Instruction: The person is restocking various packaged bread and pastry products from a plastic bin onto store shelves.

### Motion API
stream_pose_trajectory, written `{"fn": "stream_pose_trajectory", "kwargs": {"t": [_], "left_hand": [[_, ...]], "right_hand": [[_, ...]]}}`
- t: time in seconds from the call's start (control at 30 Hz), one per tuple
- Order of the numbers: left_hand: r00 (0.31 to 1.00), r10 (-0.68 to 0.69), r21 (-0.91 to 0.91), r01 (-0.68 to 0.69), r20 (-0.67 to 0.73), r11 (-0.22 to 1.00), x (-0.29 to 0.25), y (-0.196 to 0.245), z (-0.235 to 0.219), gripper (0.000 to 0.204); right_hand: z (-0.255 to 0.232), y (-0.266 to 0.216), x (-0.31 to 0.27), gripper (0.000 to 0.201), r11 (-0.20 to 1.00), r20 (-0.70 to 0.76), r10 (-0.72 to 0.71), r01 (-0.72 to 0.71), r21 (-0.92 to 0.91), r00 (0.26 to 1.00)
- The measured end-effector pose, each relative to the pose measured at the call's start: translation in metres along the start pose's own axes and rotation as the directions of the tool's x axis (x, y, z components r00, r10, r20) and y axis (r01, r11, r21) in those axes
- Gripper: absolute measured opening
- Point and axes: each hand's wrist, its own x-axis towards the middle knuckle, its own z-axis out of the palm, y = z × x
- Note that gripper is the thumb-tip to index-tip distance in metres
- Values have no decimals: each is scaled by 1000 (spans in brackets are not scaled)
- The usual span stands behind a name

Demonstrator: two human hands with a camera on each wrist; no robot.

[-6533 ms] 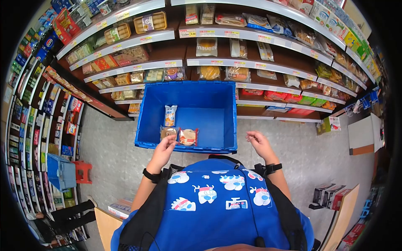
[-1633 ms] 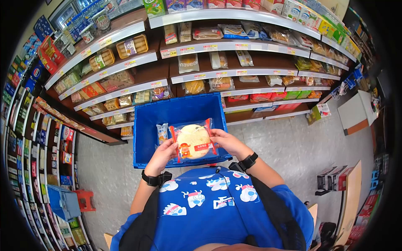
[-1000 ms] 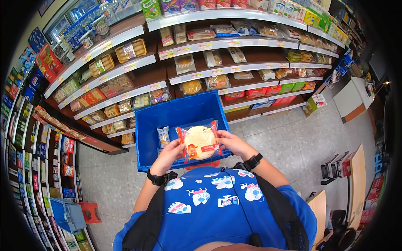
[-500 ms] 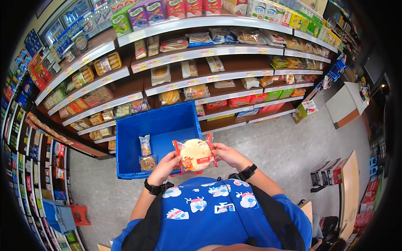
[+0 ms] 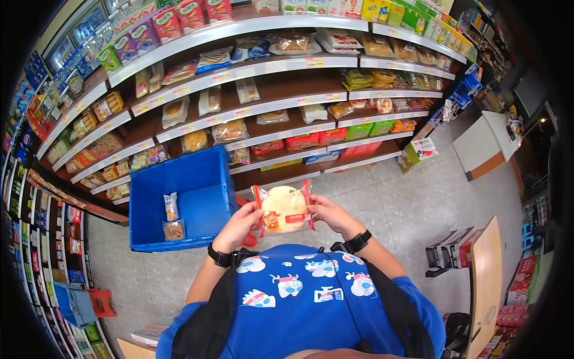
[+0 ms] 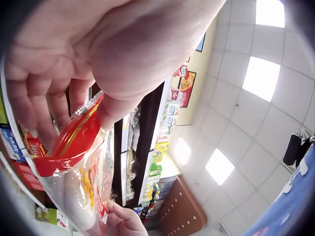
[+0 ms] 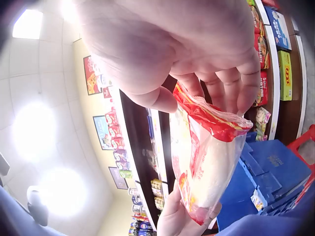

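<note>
Both hands hold a round, pale flat bread (image 5: pixel 284 206) in a clear wrapper with red ends, up in front of the chest. The left hand (image 5: pixel 241 224) pinches the wrapper's left end; the right hand (image 5: pixel 332 214) pinches the opposite end. In the left wrist view, the left thumb lies on one side of the red end (image 6: pixel 74 140), with fingers behind it. Likewise, in the right wrist view, the right thumb and fingers (image 7: pixel 231 88) are on either side of the wrapper. A printed label faces up toward the head camera.
A blue crate (image 5: pixel 206 206) stands to the left, holding a small white-and-orange packet (image 5: pixel 171 206) and a wrapped brown bun (image 5: pixel 174 230). Shelves (image 5: pixel 251 116) of packaged bread run across the front. A white counter (image 5: pixel 487 143) stands at right, a red stool (image 5: pixel 103 302) at left.
Empty hands at first; the wrapped bread lay in the crate and was then lifted out between both hands. Since then, the crate and shelves have shifted left in view, the bread staying before the chest.
</note>
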Motion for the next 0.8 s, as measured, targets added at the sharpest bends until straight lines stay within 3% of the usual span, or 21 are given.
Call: {"fn": "stream_pose_trajectory", "kwargs": {"t": [0.5,0.8], "left_hand": [[971,-115,260,58,211,964,96,9,99,33],[907,-185,341,49,378,939,200,37,153,33]], "right_hand": [[-101,15,-66,43,986,-242,-50,86,141,969],[-180,-4,-61,42,980,-358,-35,103,172,933]]}}
